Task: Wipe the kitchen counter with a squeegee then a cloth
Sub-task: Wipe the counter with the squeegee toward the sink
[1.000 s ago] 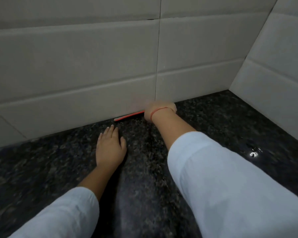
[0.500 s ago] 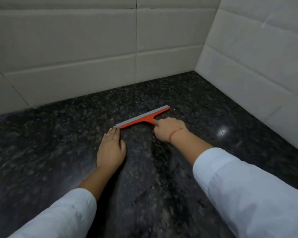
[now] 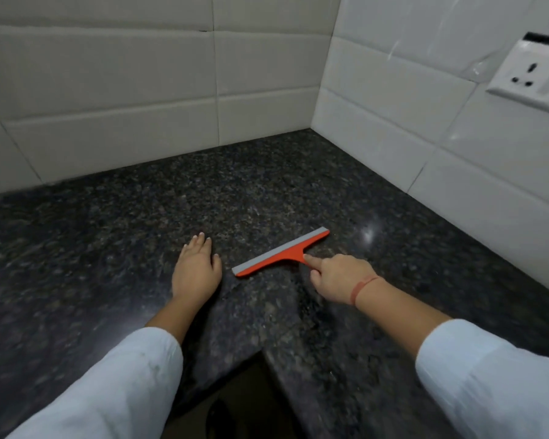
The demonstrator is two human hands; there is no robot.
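Granite counter [image 3: 108,236] spreads dark and speckled all round both sets of fingers, running back to the tiled wall [image 3: 114,90] well beyond them, with a wall socket [image 3: 530,77] high on the side wall past the right fingers. White sleeves cover both forearms. The left hand [image 3: 195,270] lies flat, palm down, fingers together and spread on the stone, gripping nothing. The squeegee [image 3: 281,252] lies with its blade on the counter just ahead of the right fingertips and just beside the left thumb. The right hand [image 3: 338,280] is curled round the orange handle, mostly hidden under it, with the forefinger laid forward along the neck. No cloth is in view. The risk, as I judge it, is a tilted blade: uneven pressure from that single forefinger could lift one end and leave a wet streak, or let the thin handle twist in a loose grip
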